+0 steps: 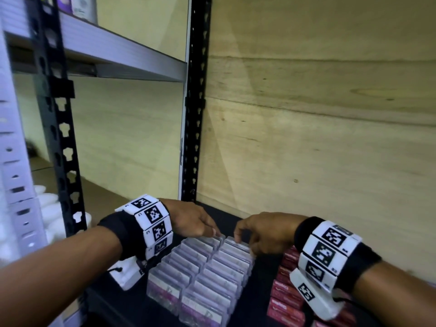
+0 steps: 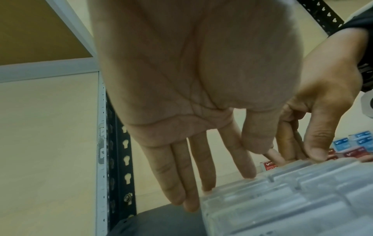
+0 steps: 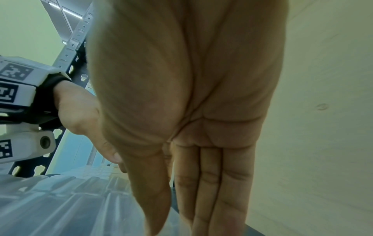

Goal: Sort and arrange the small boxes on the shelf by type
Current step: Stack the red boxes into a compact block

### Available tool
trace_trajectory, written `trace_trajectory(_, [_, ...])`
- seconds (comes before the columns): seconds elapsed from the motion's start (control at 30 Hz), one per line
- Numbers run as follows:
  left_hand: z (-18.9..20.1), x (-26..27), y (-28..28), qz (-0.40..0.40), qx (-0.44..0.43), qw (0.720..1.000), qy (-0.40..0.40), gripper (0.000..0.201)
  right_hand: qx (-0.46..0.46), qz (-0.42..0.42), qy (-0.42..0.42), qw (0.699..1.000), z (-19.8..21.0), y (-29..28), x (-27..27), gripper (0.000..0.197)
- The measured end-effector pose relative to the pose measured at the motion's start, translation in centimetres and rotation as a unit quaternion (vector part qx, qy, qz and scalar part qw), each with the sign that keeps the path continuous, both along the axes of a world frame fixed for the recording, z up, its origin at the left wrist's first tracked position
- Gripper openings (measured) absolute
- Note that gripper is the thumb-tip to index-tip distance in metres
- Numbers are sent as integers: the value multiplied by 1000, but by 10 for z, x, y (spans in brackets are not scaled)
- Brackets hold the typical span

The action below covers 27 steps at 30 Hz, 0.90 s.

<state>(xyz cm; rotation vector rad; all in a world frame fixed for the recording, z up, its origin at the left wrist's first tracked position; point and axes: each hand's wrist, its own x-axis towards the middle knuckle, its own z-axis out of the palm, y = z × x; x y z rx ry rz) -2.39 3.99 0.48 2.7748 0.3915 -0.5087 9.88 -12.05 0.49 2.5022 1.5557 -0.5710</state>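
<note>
Both hands rest with straight, relaxed fingers on the far end of the clear boxes [image 1: 200, 267]: left hand [image 1: 188, 220], right hand [image 1: 264, 234]. Red boxes [image 1: 286, 293] sit right.

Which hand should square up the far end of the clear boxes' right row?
Right, probably. The right hand already has its fingers at the far end of that row of clear boxes, next to the red boxes. The left hand rests straight fingers on the left row's far end.
</note>
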Motion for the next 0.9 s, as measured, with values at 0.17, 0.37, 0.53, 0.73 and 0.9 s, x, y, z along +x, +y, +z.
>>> trace_trajectory(0.17, [-8,-3,-1,0,15,1000,-16,42,18,9,-16,1000,-1,-5,-4,35])
trace_trajectory(0.37, [-7,-10,-21,-56,90,986,-125,42,43,11,-30,999,8,-27,-6,38])
trace_trajectory(0.53, [-9,-14,-66,-123,161,962,-185,35,63,-56,-34,996,22,-76,-5,33])
trace_trajectory(0.73, [-18,-2,-129,-153,174,961,-153,31,29,-125,-33,991,14,-132,-13,22])
trace_trajectory(0.9, [-30,6,-158,-144,225,956,-122,33,14,-145,-41,988,-7,-158,-27,21])
